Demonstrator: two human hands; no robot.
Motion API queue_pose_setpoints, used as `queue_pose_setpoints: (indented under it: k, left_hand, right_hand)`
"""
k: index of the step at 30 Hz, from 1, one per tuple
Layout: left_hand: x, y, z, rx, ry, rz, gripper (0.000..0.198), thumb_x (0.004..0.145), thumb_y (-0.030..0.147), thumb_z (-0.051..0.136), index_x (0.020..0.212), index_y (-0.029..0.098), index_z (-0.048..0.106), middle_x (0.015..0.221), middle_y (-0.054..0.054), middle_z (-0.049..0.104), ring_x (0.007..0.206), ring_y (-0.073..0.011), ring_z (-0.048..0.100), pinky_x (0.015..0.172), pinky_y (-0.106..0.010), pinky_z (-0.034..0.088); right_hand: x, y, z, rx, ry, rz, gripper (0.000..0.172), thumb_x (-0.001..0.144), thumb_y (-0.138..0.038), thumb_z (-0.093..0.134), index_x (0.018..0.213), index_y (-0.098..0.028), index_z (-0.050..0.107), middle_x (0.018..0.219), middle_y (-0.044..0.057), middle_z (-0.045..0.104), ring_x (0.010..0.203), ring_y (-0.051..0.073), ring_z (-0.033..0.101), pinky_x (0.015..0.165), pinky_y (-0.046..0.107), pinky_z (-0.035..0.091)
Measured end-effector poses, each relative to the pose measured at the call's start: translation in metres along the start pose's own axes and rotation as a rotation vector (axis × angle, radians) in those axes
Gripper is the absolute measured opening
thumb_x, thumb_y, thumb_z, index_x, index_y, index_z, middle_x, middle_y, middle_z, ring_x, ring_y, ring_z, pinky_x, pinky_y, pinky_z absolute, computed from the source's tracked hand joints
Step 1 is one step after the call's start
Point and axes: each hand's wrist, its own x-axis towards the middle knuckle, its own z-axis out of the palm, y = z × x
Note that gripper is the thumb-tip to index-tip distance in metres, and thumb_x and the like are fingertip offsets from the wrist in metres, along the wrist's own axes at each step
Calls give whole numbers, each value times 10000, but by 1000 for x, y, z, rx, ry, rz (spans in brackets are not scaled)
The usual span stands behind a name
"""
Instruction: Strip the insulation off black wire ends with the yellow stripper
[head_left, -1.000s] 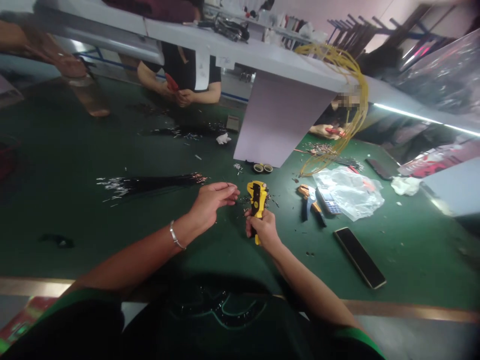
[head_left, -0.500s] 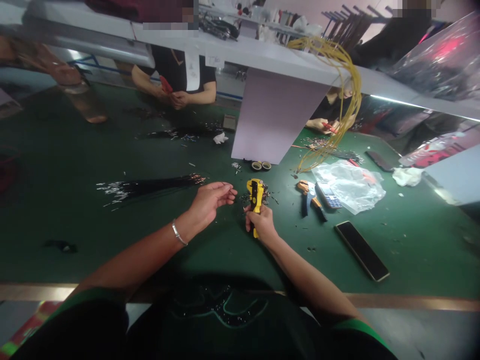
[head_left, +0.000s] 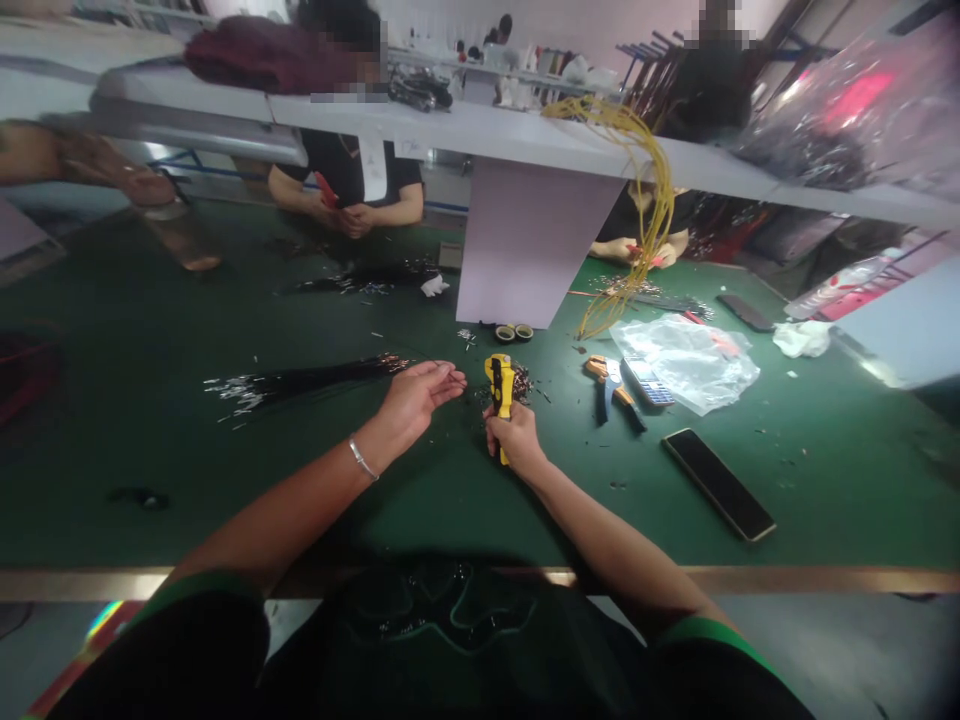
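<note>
My right hand is wrapped round the handles of a yellow and black wire stripper, held upright with its head away from me. Just left of it, my left hand has thumb and fingertips pressed together; whatever they pinch is too thin to make out. Beside that hand a bundle of black wires lies on the green table, with coppery ends near my fingers and pale ends at the far left. A heap of small dark and coppery bits lies right behind the stripper, partly hidden by it.
Orange and blue pliers, a keypad phone and a clear plastic bag lie to the right. Nearer stands out a dark smartphone. Tape rolls sit by a panel. Yellow wires hang from the shelf; co-workers sit opposite.
The view has shifted slightly. Both hands keep nearly the same pose, left fingers pinched and right hand round the wire stripper; the stripper's head now looks turned slightly more to the left.
</note>
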Motion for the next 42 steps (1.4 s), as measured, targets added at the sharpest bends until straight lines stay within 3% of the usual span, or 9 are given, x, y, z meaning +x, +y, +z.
queue_pose_setpoints:
  k: [5,10,15,19,25,33,42]
  left_hand:
    - [0,3,1,-15,-5,52,57,802,128,660,831,81,646,793,-108,710,764,-181,698,813,-336,551]
    - [-4,21,1,46,-27,119,64,814,137,652,838,79,640,764,-97,697,728,-180,693,776,-347,556]
    - [-5,40,-2,116,-17,159,77,832,142,630,877,83,647,706,-65,668,647,-156,663,670,-310,544]
    - [-6,47,-2,126,-44,137,85,845,128,604,883,74,657,684,-57,646,613,-134,632,590,-258,499]
    - [-7,53,-1,92,-62,107,98,856,107,579,867,73,670,627,-46,617,565,-110,585,536,-225,440]
    - [-9,53,0,91,-68,93,120,865,95,551,869,69,668,617,-48,604,559,-109,567,534,-226,408]
    - [-8,50,-1,89,-105,56,106,847,115,581,868,78,677,624,-43,600,580,-114,563,553,-242,403]
  right_hand:
    - [1,1,-3,50,-37,3,183,548,-149,525,727,-186,521,367,-105,485,246,89,403,249,191,336]
    - [-3,-8,-13,144,-167,31,184,553,-144,552,735,-171,543,416,-67,531,296,113,462,311,230,401]
    - [-9,-21,-24,209,-352,59,297,534,-124,558,827,-140,602,570,-9,632,469,169,596,493,314,516]
    - [-14,-25,-30,286,-602,103,382,564,-90,583,942,-119,629,685,34,682,586,203,640,621,387,536]
    - [-16,-23,-33,365,-825,174,429,594,-92,647,1022,-106,628,775,64,701,672,230,661,681,435,539]
    - [-21,-19,-30,391,-897,161,445,620,-134,690,1059,-111,627,787,68,703,692,231,659,700,434,536]
    - [-26,-18,-25,409,-878,167,412,618,-115,677,1028,-106,643,758,58,695,668,217,650,673,412,539]
